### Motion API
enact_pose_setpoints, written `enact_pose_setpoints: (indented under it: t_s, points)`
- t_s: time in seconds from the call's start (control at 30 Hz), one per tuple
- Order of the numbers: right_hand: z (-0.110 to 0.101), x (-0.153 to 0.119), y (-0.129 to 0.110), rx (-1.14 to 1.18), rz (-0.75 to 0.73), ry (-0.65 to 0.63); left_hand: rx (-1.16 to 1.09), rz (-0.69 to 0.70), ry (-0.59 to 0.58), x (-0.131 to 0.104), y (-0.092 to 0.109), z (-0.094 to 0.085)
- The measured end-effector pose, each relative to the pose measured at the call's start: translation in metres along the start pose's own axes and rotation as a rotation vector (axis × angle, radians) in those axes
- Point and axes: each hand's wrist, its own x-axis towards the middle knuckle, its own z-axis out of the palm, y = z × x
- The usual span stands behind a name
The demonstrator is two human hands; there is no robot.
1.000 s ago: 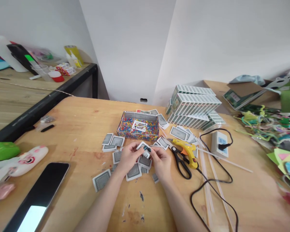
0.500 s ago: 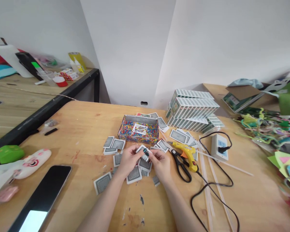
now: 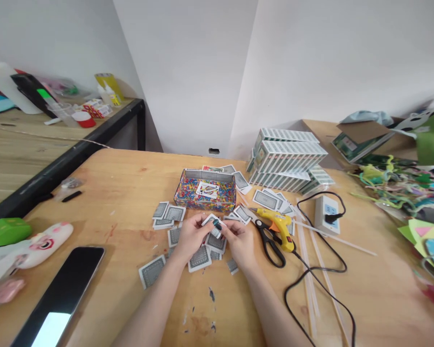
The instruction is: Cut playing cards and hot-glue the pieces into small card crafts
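Observation:
Between my two hands is a playing card (image 3: pixel 210 220), its patterned grey back partly covered by my fingers. My left hand (image 3: pixel 193 238) pinches its left side, and my right hand (image 3: pixel 239 239) pinches the right side, thumbs close together. Under and around them lie loose cards and cut pieces, among them a larger grey-backed card (image 3: pixel 199 259) and a small scrap (image 3: pixel 232 266). Just beyond my hands stands an open box (image 3: pixel 205 205) with a colourful patterned covering, a face card (image 3: pixel 207 190) lying inside it and grey card backs lining its far wall.
To the right lie black-handled scissors (image 3: pixel 271 246), a yellow glue gun (image 3: pixel 280 226), clear glue sticks (image 3: pixel 311 284) and a white power strip (image 3: pixel 327 217) with a black cable. Striped card boxes (image 3: pixel 291 156) are stacked behind. A phone (image 3: pixel 63 289) rests at the left.
Both hands keep their pinch on the card, with barely any movement of the fingers. The whole view has shifted slightly.

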Motion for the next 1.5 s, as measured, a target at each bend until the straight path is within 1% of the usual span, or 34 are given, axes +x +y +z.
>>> enact_pose_setpoints:
  t_s: [0.23, 0.7, 0.83, 0.97, 1.17, 1.33, 1.5]
  points:
    - [0.0007, -0.0009, -0.0033, 0.026, 0.019, 0.005, 0.004, 0.009, 0.004, -0.0007, 0.0013, 0.0003]
    - [0.0001, -0.0018, -0.0032, 0.007, 0.029, -0.016, 0.014, -0.009, -0.009, -0.0003, 0.0009, -0.0007]
    - [-0.0017, -0.0014, -0.0030, 0.038, 0.034, -0.067, 0.039, -0.025, -0.031, -0.0004, 0.0011, -0.0024]
    - [-0.0041, 0.0000, -0.0037, 0.093, 0.044, -0.139, 0.014, -0.059, -0.050, -0.0012, 0.0029, -0.0029]
    - [-0.0024, -0.0006, -0.0042, 0.147, 0.075, -0.166, -0.052, -0.076, -0.010, -0.0024, 0.0061, 0.0008]
    - [0.0003, -0.0022, -0.0035, 0.200, 0.116, -0.188, -0.089, -0.066, 0.022, -0.0026, 0.0030, 0.0033]
    - [0.0004, -0.0029, -0.0064, 0.213, 0.136, -0.204, -0.054, -0.037, 0.043, -0.0028, 0.0014, 0.0040]
